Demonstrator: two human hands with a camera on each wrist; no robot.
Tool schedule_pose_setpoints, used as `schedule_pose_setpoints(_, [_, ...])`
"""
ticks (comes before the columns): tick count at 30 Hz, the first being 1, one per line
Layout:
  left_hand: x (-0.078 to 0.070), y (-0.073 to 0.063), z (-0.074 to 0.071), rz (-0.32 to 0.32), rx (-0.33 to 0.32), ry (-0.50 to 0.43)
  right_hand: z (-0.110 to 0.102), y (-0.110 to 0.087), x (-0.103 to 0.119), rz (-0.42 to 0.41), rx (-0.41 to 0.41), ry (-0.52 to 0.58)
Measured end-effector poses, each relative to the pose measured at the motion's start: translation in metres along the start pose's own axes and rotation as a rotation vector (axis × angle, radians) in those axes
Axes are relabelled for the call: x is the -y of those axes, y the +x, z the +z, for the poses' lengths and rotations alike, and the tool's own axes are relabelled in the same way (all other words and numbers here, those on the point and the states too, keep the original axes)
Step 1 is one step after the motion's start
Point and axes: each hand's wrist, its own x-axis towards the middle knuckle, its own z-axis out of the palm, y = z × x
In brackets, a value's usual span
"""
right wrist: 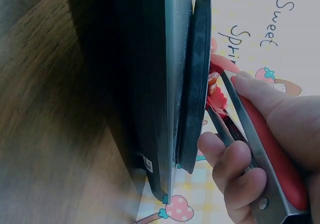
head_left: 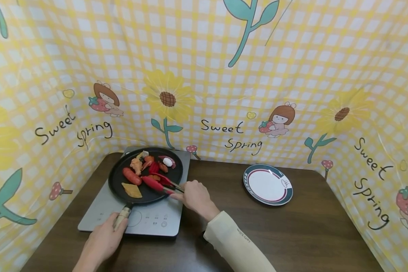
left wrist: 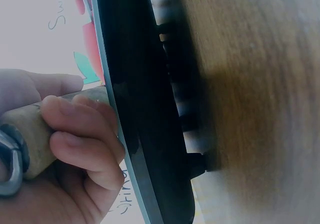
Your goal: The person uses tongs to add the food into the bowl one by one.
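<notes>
My left hand (head_left: 103,236) grips the beige handle (left wrist: 35,134) of a flat black frying pan (head_left: 117,189), its fingers curled round the grip. In my right hand (head_left: 198,197) is a pair of tongs (right wrist: 262,144) with red heads and metal arms, thumb on one arm and fingers round the other. The tong heads are low over the pan, and an orange-brown food piece (right wrist: 213,82) shows between them in the right wrist view. Around them in the pan lie a sausage (head_left: 132,176), a flat yellow piece (head_left: 132,190), a white-topped piece (head_left: 167,162) and several other food pieces.
Under the pan is a silver induction cooktop (head_left: 95,215) on a dark wooden table (head_left: 221,181). A white plate (head_left: 265,185) with a green rim stands to the right. Yellow checked cloth (head_left: 207,94) hangs behind and along both sides.
</notes>
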Motion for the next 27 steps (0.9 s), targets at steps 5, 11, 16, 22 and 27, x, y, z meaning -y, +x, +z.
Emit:
schedule_pose_setpoints(5, [0.001, 0.0, -0.001, -0.011, 0.02, -0.008, -0.002, -0.003, -0.003, -0.027, 0.0, -0.032])
schedule_pose_setpoints(11, [0.001, 0.001, -0.001, -0.007, 0.02, -0.003, -0.003, -0.008, -0.006, -0.046, 0.009, -0.049])
schedule_pose_setpoints(16, [0.001, 0.001, -0.001, 0.009, 0.008, 0.008, -0.006, -0.011, -0.007, -0.049, 0.014, -0.029])
schedule_pose_setpoints(22, [0.0, 0.0, 0.0, 0.027, -0.011, 0.01, -0.011, -0.017, -0.008, -0.016, 0.024, -0.017])
schedule_pose_setpoints(27, [0.0, -0.002, 0.0, 0.023, -0.01, 0.006, -0.014, -0.021, -0.012, 0.002, 0.004, -0.02])
